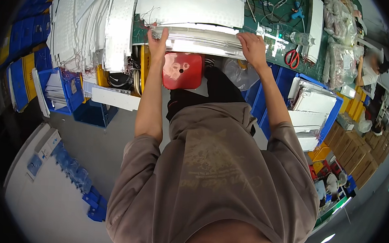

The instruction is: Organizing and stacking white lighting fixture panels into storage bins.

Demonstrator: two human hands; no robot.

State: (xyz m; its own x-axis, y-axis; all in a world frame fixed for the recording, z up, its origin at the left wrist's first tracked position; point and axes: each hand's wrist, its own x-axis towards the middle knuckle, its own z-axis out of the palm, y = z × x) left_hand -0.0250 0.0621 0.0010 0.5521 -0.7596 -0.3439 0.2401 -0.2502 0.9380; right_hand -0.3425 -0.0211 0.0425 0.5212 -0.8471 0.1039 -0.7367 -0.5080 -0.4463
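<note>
At the front edge of the green bench, a bundle of long, shiny, clear-looking strips (199,36) lies crosswise between my two hands. My left hand (158,43) is closed round its left end, thumb pointing away from me. The right end is gripped by my right hand (253,48), fingers bent over the top. Just beyond the strips sits a wide white panel (190,9), with thin wires at its left corner. Whether the strips are one piece or several layers is hard to tell.
White sheets with wires (82,23) are piled left. Red-handled scissors (292,59), a clear bottle (303,38) and a blue tool (298,11) are on the right of the bench (276,59). Below are a red stool (184,72) and a blue bin (338,108). Another person (370,67) is far right.
</note>
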